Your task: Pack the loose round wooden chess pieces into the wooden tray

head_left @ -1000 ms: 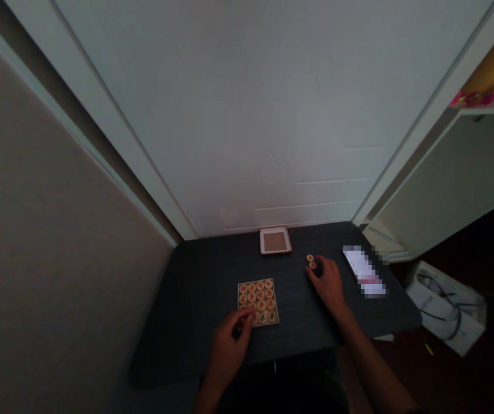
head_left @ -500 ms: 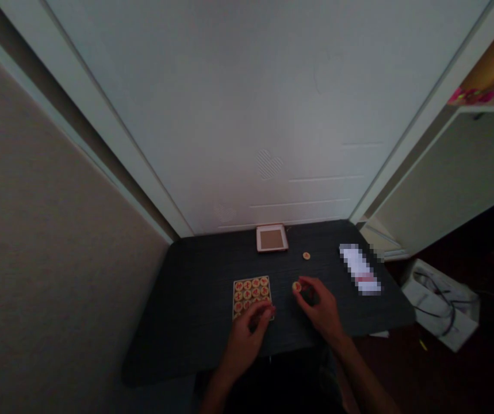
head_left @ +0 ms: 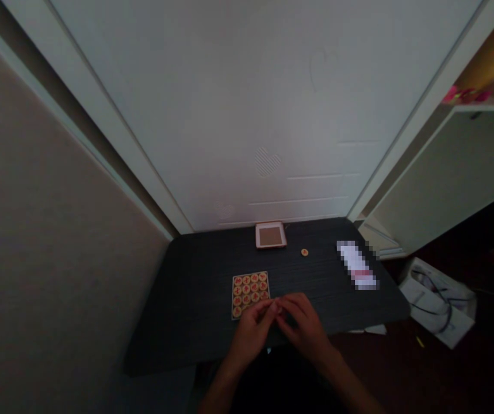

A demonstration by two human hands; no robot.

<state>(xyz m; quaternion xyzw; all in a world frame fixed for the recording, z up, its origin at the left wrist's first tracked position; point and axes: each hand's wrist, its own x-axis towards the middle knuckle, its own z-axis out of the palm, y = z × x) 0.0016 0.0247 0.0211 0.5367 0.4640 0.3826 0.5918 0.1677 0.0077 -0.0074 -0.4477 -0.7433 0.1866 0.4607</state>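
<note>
A small square tray (head_left: 232,294) lies on the dark table, packed with rows of round wooden Chinese chess pieces (head_left: 254,287) marked in red. Over its near right corner my left hand (head_left: 250,330) is closed in a pinch, hiding some pieces there. My right hand (head_left: 305,328) comes in from the right, its fingers bent and pinched, and the fingertips of both hands meet. Whatever lies between them is covered by the fingers. One loose Chinese chess piece (head_left: 304,252) rests farther back on the table.
The dark table (head_left: 199,259) stands against a white panel. At its back edge lies a shallow box or lid (head_left: 271,236) with a pale rim. A blurred-out phone-like object (head_left: 356,265) is on the right. A white box with cables (head_left: 439,305) sits on the floor.
My right hand, with a Chinese chess piece showing in its fingers before, has moved left to my left hand. That piece is now hidden. The view has shifted slightly.
</note>
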